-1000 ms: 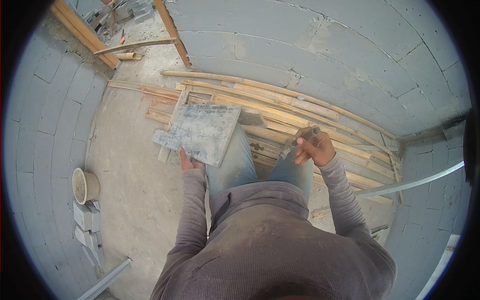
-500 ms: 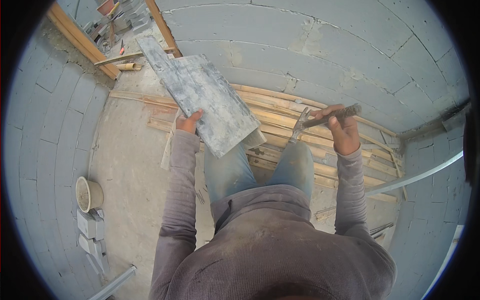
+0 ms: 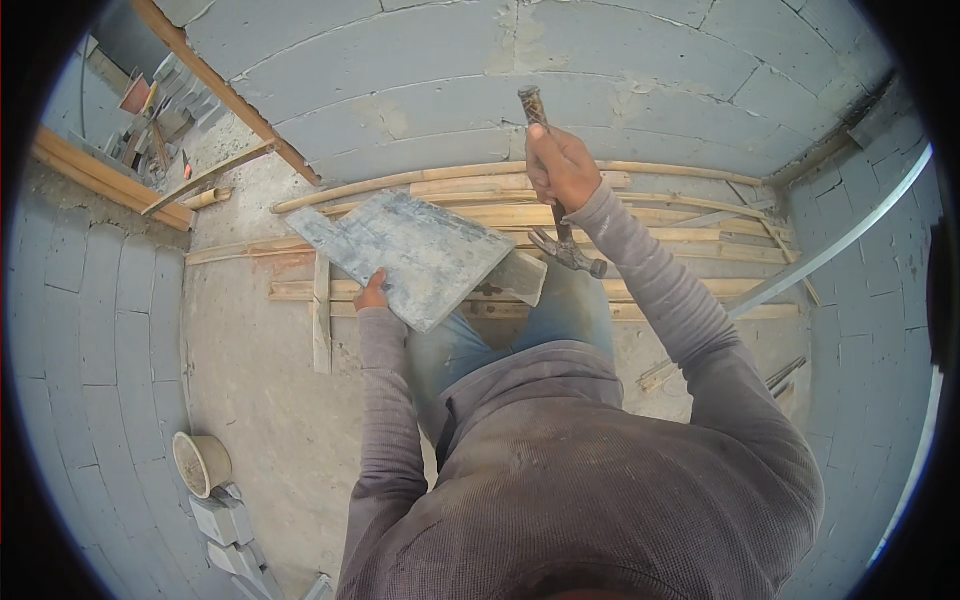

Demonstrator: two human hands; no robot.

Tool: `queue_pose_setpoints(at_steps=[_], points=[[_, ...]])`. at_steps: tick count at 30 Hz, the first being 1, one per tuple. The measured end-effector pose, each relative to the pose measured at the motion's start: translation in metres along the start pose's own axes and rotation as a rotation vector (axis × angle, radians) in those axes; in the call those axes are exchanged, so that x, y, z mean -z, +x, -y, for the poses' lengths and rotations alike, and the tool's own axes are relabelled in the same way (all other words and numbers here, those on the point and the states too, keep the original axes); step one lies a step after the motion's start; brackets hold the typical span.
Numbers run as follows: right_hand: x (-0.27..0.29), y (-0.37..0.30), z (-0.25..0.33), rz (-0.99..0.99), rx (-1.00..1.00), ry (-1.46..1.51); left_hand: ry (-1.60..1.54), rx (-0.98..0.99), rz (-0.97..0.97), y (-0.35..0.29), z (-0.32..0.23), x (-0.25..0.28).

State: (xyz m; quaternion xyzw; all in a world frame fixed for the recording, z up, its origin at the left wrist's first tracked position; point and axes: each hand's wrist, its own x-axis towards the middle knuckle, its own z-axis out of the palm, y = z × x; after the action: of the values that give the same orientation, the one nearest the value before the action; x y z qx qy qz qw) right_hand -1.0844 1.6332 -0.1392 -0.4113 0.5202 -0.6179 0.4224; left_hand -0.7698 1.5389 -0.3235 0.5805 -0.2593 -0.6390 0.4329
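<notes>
A grey, mortar-stained board (image 3: 410, 250) with a narrower tongue at its far-left end lies tilted in front of my legs. My left hand (image 3: 372, 292) grips its near-left edge, thumb on top and the other fingers hidden below. Under its right corner shows a smaller piece of wood (image 3: 522, 279). To the right of the board, my right hand (image 3: 563, 168) is closed round the handle of a claw hammer (image 3: 566, 250). The hammer's head hangs down over my right leg, and the handle's end points up toward the far wall.
Long wooden strips (image 3: 700, 247) lie along the far block wall (image 3: 430, 70). At left stand a bucket (image 3: 203, 465) and stacked grey blocks (image 3: 222, 520). A wooden door frame (image 3: 225, 85) opens at far left. A metal bar (image 3: 850, 245) slants in at right.
My right hand has moved left and farther away, and the hammer has swung from lying sideways to hanging head-down. The board has tipped flatter and lower. My view has shifted.
</notes>
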Motion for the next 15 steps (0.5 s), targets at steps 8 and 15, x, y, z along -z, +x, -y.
queue_pose_setpoints(at_steps=[8,15], points=[[-0.022,0.046,-0.057,0.164,-0.363,-0.244,0.018,0.034,0.004,-0.006,0.010,0.011],[-0.041,0.058,-0.090,0.276,-0.555,-0.334,-0.037,0.059,-0.022,-0.007,0.011,0.014]])
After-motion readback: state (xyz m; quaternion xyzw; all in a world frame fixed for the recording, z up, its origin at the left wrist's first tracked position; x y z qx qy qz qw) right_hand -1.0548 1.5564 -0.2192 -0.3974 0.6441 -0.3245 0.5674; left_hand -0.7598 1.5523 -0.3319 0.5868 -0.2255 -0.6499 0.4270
